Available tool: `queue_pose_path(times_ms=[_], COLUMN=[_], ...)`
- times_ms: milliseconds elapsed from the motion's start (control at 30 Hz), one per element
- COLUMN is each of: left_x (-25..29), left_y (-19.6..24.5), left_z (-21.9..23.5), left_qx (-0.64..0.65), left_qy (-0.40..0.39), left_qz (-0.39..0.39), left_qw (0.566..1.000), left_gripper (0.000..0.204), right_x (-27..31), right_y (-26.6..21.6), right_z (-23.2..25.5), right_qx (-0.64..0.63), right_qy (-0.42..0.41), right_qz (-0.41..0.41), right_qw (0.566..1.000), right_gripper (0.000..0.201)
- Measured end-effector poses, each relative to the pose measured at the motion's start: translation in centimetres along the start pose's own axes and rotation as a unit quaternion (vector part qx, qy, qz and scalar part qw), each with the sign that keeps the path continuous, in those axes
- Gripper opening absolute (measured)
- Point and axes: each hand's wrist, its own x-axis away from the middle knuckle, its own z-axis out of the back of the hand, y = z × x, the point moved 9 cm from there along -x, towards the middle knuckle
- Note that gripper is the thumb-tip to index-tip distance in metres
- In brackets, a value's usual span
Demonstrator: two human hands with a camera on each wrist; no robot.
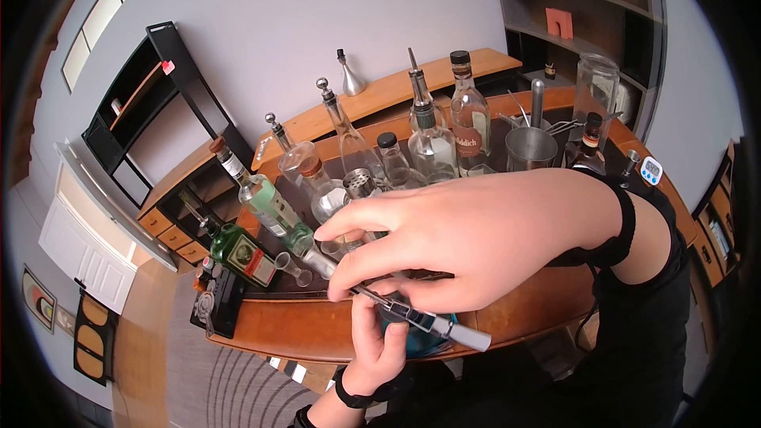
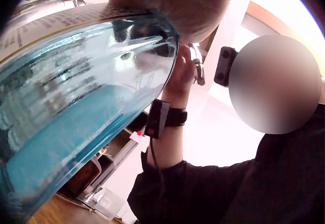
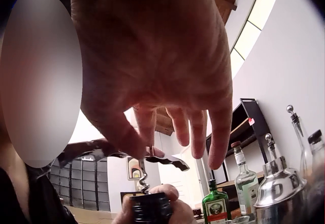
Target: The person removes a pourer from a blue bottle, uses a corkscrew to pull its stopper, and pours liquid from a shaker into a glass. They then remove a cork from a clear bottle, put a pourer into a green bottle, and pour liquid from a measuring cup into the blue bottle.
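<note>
A blue bottle [image 1: 424,341] fills much of the left wrist view, tilted, with blue glass [image 2: 76,127]. My left hand [image 1: 379,353] grips its neck; in the right wrist view the left fingers [image 3: 176,208] lie around the black bottle top [image 3: 152,207]. Above it, my right hand [image 1: 468,234] pinches a metal corkscrew [image 1: 424,320] between thumb and finger, its other fingers extended. The spiral [image 3: 144,177] points down with its lower end at the black top; how deep it sits I cannot tell. The right hand [image 3: 157,56] covers part of the corkscrew.
Several bottles stand behind the hands, among them a green bottle [image 1: 244,254] and a clear labelled bottle [image 1: 269,204]. A glass jigger [image 1: 295,271] is at the left, a metal mixing cup [image 1: 531,148] at the right. The wooden table edge [image 1: 515,305] runs in front.
</note>
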Motion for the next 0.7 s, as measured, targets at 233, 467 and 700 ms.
queue_pose_path(times_ms=[233, 467, 700], left_x=[1.1, 0.6, -0.5], left_y=[-2.5, 0.0, -0.4], left_z=[1.1, 0.7, 0.3], left_qx=[-0.122, -0.08, 0.034], left_qy=[-0.02, 0.013, 0.014], left_qz=[0.007, -0.031, -0.009], left_qw=[0.992, 0.996, 0.999], left_gripper=[0.046, 0.031, 0.04], right_x=[-1.0, -0.1, 0.4], right_y=[-0.7, -1.6, -0.6], right_z=[0.5, -0.4, -0.3], right_qx=[0.18, 0.094, -0.097], right_qy=[0.02, -0.037, -0.107], right_qz=[-0.001, -0.093, -0.069], right_qw=[0.984, 0.991, 0.987], right_gripper=[0.017, 0.043, 0.059])
